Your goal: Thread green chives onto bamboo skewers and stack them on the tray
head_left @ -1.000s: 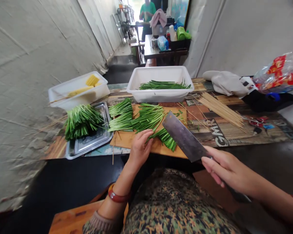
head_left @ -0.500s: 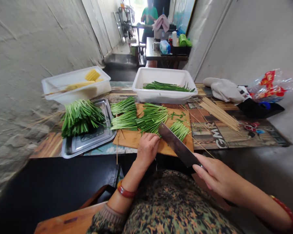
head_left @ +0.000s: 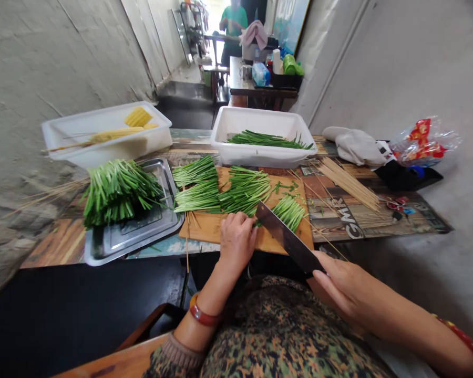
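Cleaver [head_left: 284,237]: I'm seeing its blade slanting over the cutting board [head_left: 207,223], the free end pointing away and leftward; its handle is hiding inside the right hand [head_left: 345,281], whose fingers are wrapping round it.
Left hand [head_left: 238,239]: fingers are curling beside the blade's far end, covering what's beneath; I'm failing to tell whether they're gripping.
Chives [head_left: 246,191]: bunches are lying on the board.

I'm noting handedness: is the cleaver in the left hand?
No, the right hand grips the cleaver, while the left hand is at the near side of the board.
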Available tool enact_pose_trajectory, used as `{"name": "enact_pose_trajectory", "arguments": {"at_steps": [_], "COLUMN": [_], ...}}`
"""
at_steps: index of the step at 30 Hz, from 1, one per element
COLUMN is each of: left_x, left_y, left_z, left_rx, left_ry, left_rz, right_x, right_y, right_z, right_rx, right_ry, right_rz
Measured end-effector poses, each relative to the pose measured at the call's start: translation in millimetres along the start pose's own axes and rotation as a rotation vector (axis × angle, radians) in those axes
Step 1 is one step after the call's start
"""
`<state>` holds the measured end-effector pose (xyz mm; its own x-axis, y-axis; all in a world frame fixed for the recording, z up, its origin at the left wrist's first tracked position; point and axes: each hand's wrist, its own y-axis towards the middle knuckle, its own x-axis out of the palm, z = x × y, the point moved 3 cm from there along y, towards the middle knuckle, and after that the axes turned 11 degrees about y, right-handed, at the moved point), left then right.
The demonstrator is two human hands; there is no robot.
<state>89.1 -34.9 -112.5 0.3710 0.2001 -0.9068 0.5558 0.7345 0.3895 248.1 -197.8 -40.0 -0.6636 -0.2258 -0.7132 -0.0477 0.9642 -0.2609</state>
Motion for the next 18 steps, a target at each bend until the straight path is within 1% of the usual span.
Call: {"name": "enact_pose_trajectory", "arguments": {"at_steps": [6, 10, 12, 15, 18], "left_x": [2.1, -3.7, -8.7, -16.7, -20.9], "left_y": [5.2, 6.6, 6.8, 9.0, 16.1], "left_z": [4.4, 3.8, 2.5, 2.2, 5.4], "left_rx": [0.035, 0.065, 0.08, 0.092, 0.102], "left_ry": [0.052, 0.1, 0.141, 0.206, 0.272], "left_rz": [-0.047, -0.084, -0.112, -0.169, -0.242], "right_x": [5.2, 4.5, 0.6, -10.5, -27.0], "right_y": [13.1, 12.3, 5.4, -7.3, -16.7], "right_z": [6.7, 8.9, 10.1, 13.1, 21.1], "right_rx": [0.028, 0.029, -0.002, -0.059, -0.049], "right_ry": [-0.032, 0.015, 0.062, 0.201, 0.363], "right_rz": [-0.034, -0.041, -0.015, 0.032, 0.116]}}
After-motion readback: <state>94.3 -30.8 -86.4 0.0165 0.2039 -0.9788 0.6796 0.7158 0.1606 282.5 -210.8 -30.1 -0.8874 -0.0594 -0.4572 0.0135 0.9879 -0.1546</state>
